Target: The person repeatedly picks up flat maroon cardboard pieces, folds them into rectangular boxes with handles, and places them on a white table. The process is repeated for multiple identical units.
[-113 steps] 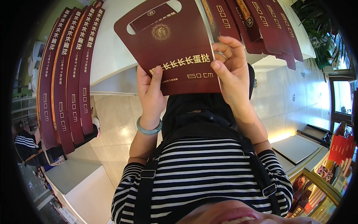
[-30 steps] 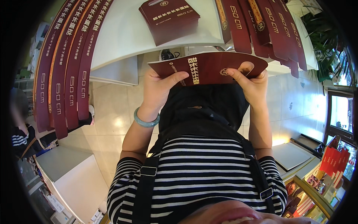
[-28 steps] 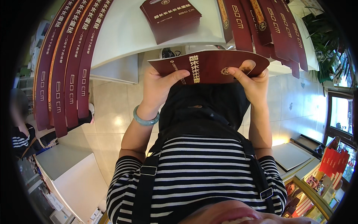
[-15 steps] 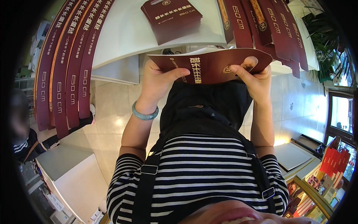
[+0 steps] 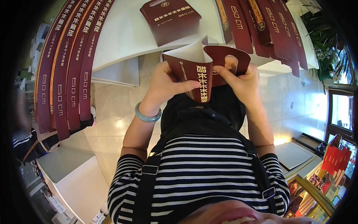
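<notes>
Between my two hands is a maroon cardboard carton sleeve with gold print and a pale inner side, bent along a crease near its middle. My left hand grips its left panel, thumb flat on the front and fingers behind. On the other side, my right hand pinches the panel beside a rounded cut-out handle hole, with the thumb near the crease. A pale green bangle circles my left wrist. Just beyond the carton, a stack of matching maroon cardboard pieces lies on the white table.
Long maroon boxes overhang the table's left end, and more maroon boxes lie at its right. A green plant stands at the far right. Behind on the left is a white cabinet; another person is partly visible at the left edge.
The carton went from nearly flat to folded at a middle crease, its pale inside now showing. My hands have drawn closer together, the left one moving right and slightly down.
</notes>
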Action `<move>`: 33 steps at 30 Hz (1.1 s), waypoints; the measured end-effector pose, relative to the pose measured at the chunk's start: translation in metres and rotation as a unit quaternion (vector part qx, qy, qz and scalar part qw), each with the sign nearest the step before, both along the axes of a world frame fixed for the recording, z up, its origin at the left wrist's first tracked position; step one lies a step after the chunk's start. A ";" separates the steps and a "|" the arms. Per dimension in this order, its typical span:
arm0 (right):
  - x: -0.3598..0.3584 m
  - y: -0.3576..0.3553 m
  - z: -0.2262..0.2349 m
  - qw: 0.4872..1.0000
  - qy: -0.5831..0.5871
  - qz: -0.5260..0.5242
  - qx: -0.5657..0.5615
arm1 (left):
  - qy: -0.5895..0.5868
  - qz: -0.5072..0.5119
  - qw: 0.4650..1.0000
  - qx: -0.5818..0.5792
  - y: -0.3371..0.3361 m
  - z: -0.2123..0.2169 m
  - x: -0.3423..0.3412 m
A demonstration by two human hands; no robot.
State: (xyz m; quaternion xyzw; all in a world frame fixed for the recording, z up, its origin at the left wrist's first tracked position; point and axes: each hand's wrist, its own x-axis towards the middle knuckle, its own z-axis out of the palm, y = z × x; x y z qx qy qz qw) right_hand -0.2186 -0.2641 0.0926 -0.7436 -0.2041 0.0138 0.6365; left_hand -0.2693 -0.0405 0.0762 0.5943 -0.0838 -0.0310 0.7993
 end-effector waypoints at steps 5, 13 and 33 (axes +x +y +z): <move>-0.007 0.014 0.003 0.999 -0.018 0.035 -0.007 | 0.006 0.078 0.997 -0.015 -0.013 -0.004 0.003; -0.012 -0.001 -0.011 0.975 0.068 0.061 0.200 | 0.032 0.198 0.960 -0.194 -0.024 -0.005 0.009; -0.005 -0.006 -0.020 0.973 0.134 -0.003 0.187 | -0.073 0.109 0.990 0.058 -0.011 -0.001 0.013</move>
